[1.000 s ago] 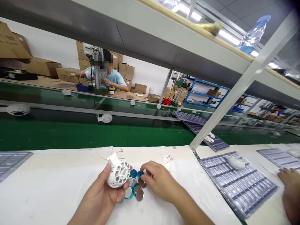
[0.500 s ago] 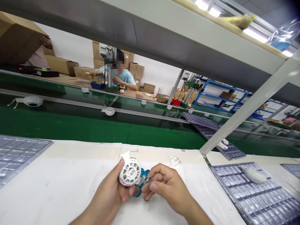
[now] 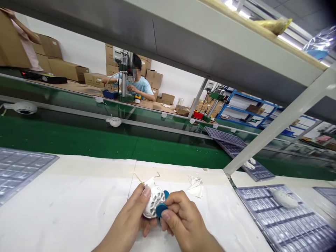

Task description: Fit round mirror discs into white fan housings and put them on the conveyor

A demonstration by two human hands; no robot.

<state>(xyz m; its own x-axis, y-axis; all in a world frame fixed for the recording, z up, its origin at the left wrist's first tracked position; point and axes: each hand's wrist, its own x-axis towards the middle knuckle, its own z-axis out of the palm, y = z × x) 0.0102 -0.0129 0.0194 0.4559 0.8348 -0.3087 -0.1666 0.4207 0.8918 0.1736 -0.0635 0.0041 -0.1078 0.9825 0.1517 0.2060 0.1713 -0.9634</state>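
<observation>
My left hand (image 3: 136,206) is closed around a round white plastic housing (image 3: 156,196) with a ring of slots, its short neck tilted up and away. Thin wires (image 3: 139,178) stick out from the neck end. Between thumb and fingers of my right hand (image 3: 181,215) is a blue disc (image 3: 161,210), held right at the slotted face of the housing. Whether the disc touches the face I cannot tell. Another blue disc (image 3: 166,194) shows behind, on the white table surface; the rest of the pile there is hidden by my hands and the housing.
A crumpled white wrapper (image 3: 195,186) lies beyond my right hand. Clear compartment trays (image 3: 286,217) flank the work surface, the right one bearing a white part (image 3: 285,196). A slanted post (image 3: 275,122) rises at right. White housings (image 3: 114,121) lie along the green conveyor (image 3: 157,147); people work opposite.
My right hand has lifted a blue disc from the pile to the housing. My left hand has turned the housing toward the right. Parts on the conveyor have shifted; across it, a person's carton has moved left.
</observation>
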